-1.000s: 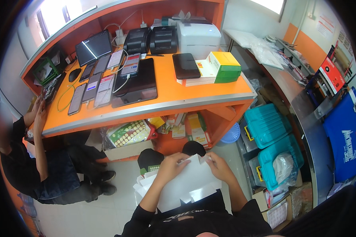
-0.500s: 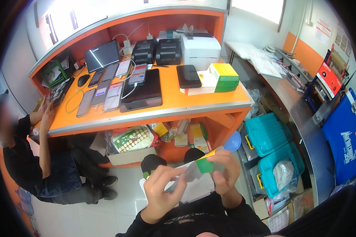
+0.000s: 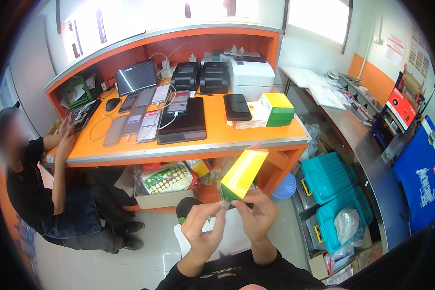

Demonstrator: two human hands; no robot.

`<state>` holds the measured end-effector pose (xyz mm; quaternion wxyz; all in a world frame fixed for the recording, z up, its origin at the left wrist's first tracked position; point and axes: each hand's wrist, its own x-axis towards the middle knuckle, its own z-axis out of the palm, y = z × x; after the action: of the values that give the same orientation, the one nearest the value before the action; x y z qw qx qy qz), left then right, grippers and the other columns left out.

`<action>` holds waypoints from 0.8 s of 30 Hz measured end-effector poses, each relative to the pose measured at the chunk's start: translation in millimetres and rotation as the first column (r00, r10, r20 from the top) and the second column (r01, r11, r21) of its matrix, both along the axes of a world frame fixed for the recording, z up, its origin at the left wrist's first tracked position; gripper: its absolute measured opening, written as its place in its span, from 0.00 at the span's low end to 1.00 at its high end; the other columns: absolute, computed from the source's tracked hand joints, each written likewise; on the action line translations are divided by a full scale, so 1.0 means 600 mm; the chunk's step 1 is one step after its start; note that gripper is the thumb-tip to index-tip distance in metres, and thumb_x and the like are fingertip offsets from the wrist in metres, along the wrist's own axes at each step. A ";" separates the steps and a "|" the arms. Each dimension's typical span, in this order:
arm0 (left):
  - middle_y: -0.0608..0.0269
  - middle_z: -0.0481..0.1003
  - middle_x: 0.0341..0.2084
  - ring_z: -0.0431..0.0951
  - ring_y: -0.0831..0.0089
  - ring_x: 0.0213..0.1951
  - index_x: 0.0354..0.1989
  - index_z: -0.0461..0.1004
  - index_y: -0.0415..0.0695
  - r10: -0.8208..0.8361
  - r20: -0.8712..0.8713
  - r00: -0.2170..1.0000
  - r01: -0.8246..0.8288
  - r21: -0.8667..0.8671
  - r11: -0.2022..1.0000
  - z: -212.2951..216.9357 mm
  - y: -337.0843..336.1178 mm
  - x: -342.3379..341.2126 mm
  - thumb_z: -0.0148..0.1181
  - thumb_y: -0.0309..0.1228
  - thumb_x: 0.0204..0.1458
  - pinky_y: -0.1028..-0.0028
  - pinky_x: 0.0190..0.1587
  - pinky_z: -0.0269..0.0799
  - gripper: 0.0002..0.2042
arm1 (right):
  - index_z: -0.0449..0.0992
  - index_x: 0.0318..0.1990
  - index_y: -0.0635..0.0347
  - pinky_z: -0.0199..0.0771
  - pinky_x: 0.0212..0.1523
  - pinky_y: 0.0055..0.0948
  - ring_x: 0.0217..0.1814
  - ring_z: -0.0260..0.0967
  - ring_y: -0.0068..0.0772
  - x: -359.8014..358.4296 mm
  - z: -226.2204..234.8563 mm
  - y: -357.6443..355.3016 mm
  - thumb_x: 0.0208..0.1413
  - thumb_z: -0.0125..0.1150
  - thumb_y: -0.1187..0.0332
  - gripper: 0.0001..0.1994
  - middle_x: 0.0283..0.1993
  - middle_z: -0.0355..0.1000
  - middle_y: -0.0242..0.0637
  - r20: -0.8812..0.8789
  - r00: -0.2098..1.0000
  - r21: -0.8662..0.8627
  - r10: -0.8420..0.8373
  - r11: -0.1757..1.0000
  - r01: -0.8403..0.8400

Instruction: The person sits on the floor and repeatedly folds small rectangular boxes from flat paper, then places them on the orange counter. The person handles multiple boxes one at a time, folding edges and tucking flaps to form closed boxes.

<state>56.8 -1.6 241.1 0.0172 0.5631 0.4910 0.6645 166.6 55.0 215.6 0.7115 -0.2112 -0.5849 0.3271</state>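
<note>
Yellow-and-green, the flat cardboard carton (image 3: 243,174) stands tilted above my lap, just in front of the orange desk's (image 3: 217,140) near edge, its lower green end pinched between both hands. My left hand (image 3: 204,231) nips the bottom flap with thumb and forefinger while my right hand (image 3: 257,215) grips beside it, the hands almost touching. I judge it best to hold the corner firm and press the creases squarely.

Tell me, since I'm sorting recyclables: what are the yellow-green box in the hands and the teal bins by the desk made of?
The yellow-green box looks like thin printed cardboard: flat creased panels, sharp folded edges, a slight sheen. The right hand grips its lower end, and the left hand touches there too. The teal bins look like moulded plastic: ribbed glossy lids, rounded corners, yellow latches.
</note>
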 end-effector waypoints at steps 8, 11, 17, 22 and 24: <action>0.57 0.76 0.27 0.76 0.72 0.28 0.35 0.80 0.37 0.000 -0.049 0.999 -0.002 -0.035 0.999 -0.025 0.011 -0.018 0.64 0.17 0.45 0.77 0.31 0.70 0.08 | 0.76 0.35 0.70 0.69 0.41 0.23 0.40 0.71 0.27 -0.007 -0.029 0.002 0.48 0.65 0.85 0.07 0.39 0.75 0.43 -0.109 0.969 -0.114 0.222 0.966 -0.234; 0.58 0.76 0.25 0.76 0.68 0.26 0.35 0.81 0.39 -0.023 -0.045 0.999 0.022 -0.029 0.999 -0.035 0.014 -0.022 0.66 0.17 0.42 0.74 0.29 0.70 0.10 | 0.76 0.35 0.70 0.69 0.44 0.25 0.42 0.71 0.29 -0.007 -0.029 0.000 0.49 0.63 0.85 0.06 0.39 0.75 0.43 -0.104 0.971 -0.117 0.217 0.967 -0.228; 0.59 0.75 0.27 0.76 0.71 0.30 0.35 0.81 0.38 -0.077 -0.050 0.996 0.074 -0.072 0.995 -0.051 0.010 -0.032 0.64 0.18 0.45 0.77 0.32 0.70 0.08 | 0.75 0.34 0.70 0.68 0.45 0.26 0.41 0.70 0.28 -0.007 -0.030 -0.008 0.49 0.62 0.86 0.06 0.37 0.74 0.41 -0.133 0.964 -0.196 0.232 0.947 -0.255; 0.60 0.75 0.24 0.75 0.69 0.26 0.33 0.81 0.40 -0.055 -0.047 0.997 0.050 -0.108 0.993 -0.051 0.001 -0.028 0.67 0.19 0.42 0.74 0.29 0.70 0.09 | 0.74 0.33 0.69 0.67 0.43 0.25 0.39 0.69 0.27 -0.002 -0.042 -0.006 0.47 0.63 0.87 0.07 0.35 0.73 0.40 -0.069 0.967 -0.184 0.246 0.949 -0.255; 0.60 0.75 0.23 0.75 0.68 0.25 0.33 0.81 0.40 -0.045 -0.042 0.998 0.040 -0.118 0.992 -0.050 -0.002 -0.028 0.68 0.19 0.41 0.73 0.28 0.70 0.09 | 0.74 0.33 0.69 0.67 0.43 0.25 0.38 0.69 0.27 0.001 -0.047 -0.008 0.47 0.64 0.86 0.07 0.35 0.73 0.40 -0.022 0.968 -0.186 0.251 0.950 -0.251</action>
<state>40.1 -2.9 211.0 0.0534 0.5862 0.5170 0.6215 167.2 50.5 187.4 0.6404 -0.2016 -0.5745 0.4682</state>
